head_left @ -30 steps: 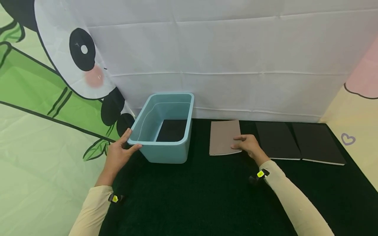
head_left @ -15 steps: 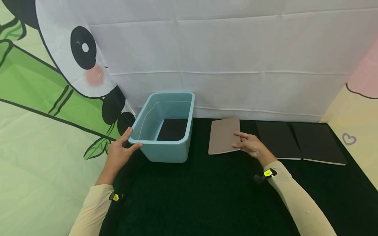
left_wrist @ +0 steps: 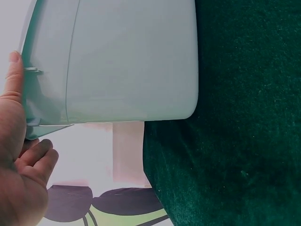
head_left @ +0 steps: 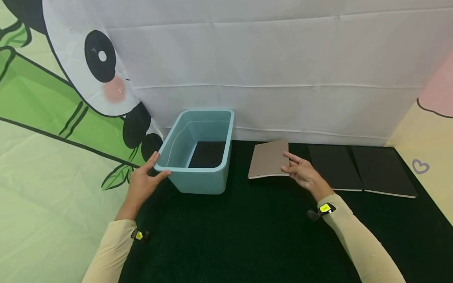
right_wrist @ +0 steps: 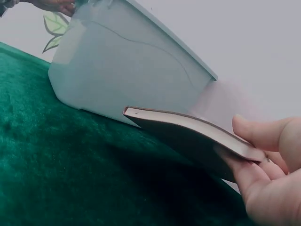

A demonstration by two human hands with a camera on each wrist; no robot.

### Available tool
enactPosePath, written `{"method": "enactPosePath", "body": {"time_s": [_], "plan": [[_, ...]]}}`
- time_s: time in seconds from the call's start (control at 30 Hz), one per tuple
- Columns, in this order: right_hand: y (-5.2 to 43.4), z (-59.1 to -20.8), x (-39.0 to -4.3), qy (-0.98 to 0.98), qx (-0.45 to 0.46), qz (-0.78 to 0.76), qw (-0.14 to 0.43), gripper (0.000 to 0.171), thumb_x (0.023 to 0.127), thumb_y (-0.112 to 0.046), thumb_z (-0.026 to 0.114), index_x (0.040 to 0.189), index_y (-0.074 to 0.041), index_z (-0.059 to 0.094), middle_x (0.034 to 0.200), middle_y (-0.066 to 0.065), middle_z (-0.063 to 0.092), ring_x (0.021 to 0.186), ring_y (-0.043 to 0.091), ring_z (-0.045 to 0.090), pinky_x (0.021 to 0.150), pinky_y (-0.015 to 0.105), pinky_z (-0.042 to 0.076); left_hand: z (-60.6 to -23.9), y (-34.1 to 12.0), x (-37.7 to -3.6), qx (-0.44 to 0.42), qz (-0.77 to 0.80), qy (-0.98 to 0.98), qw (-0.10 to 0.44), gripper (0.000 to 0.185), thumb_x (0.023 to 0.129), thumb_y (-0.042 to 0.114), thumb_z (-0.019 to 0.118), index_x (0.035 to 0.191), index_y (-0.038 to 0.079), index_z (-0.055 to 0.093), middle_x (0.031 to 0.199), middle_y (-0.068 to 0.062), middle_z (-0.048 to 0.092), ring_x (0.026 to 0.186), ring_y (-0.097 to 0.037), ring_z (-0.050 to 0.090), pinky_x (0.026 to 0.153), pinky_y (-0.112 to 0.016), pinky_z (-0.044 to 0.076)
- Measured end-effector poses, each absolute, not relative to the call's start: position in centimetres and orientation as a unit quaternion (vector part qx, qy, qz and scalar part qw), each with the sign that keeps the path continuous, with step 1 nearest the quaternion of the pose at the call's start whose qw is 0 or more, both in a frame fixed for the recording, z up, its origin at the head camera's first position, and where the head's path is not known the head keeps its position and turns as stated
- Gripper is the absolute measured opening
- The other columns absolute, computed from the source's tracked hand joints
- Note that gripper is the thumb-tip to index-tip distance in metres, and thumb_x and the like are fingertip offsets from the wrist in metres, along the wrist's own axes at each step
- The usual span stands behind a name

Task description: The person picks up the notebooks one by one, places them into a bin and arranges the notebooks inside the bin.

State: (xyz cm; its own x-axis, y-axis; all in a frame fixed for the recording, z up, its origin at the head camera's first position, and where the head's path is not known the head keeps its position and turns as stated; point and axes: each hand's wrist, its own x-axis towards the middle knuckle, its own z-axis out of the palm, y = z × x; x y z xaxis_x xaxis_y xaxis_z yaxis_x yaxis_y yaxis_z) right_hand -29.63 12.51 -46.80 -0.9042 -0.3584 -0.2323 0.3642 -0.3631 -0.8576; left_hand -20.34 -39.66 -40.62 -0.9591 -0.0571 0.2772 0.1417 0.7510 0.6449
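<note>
The right hand (head_left: 301,173) is pinching the near right edge of the tan notebook (head_left: 267,159) — thumb on top, fingers underneath, as the right wrist view shows (right_wrist: 263,174) — and tilting it up off the green counter (head_left: 247,232). The book's far left corner is hovering just beside the blue bin (head_left: 198,151), not yet over it. Judged from here, the grip sits at one edge only, so the book could sag or fan open; sliding the fingers further under the cover and keeping the spine level should help, and the book needs lifting above the rim before it crosses.

The right forearm is reaching forward and inward, wrist low, palm turned toward the bin. The left hand (head_left: 143,181) is curling round the bin's near left corner, thumb on the rim and fingers along the outer wall, steadying it.

Inside the bin a black notebook (head_left: 208,154) is lying flat. Further right, two more black notebooks (head_left: 357,169) are lying side by side against the white backdrop (head_left: 283,78).
</note>
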Motion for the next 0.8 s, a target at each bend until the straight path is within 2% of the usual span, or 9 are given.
{"method": "enactPosePath", "body": {"time_s": [0.13,0.33,0.47,0.8], "plan": [[12.7,-46.4,-29.4,0.511,-0.005,-0.831,0.219,0.08,0.098,0.01,0.059,0.164,-0.009,0.019,0.126,0.007,0.067,0.102,0.011,0.069,0.085,0.02,0.057,-40.7,-39.6,-20.3,-0.024,-0.351,-0.925,0.143,0.086,0.09,0.046,0.077,0.16,0.018,0.034,0.164,-0.007,0.031,0.147,-0.046,0.034,0.112,-0.069,0.032],[13.2,-46.2,-29.1,0.498,0.0,-0.839,0.222,0.077,0.1,0.008,0.056,0.165,-0.011,0.018,0.133,0.008,0.061,0.105,0.012,0.068,0.088,0.021,0.057,-40.6,-39.5,-20.3,-0.025,-0.353,-0.924,0.144,0.086,0.09,0.046,0.076,0.159,0.015,0.035,0.164,-0.006,0.031,0.147,-0.045,0.034,0.112,-0.068,0.033],[13.4,-45.9,-28.9,0.477,-0.008,-0.85,0.223,0.079,0.1,0.009,0.055,0.165,-0.01,0.015,0.136,0.009,0.062,0.108,0.013,0.069,0.088,0.022,0.058,-40.6,-39.5,-20.4,-0.023,-0.355,-0.924,0.143,0.086,0.09,0.046,0.076,0.159,0.017,0.034,0.164,-0.005,0.03,0.147,-0.044,0.034,0.112,-0.067,0.034],[13.7,-43.9,-28.6,0.474,-0.037,-0.854,0.213,0.076,0.1,0.013,0.052,0.164,-0.01,0.019,0.108,0.003,0.069,0.091,0.009,0.07,0.077,0.018,0.057,-40.7,-39.6,-20.5,-0.021,-0.36,-0.922,0.143,0.085,0.09,0.046,0.077,0.159,0.018,0.035,0.164,-0.004,0.032,0.148,-0.043,0.034,0.112,-0.067,0.034]]}}
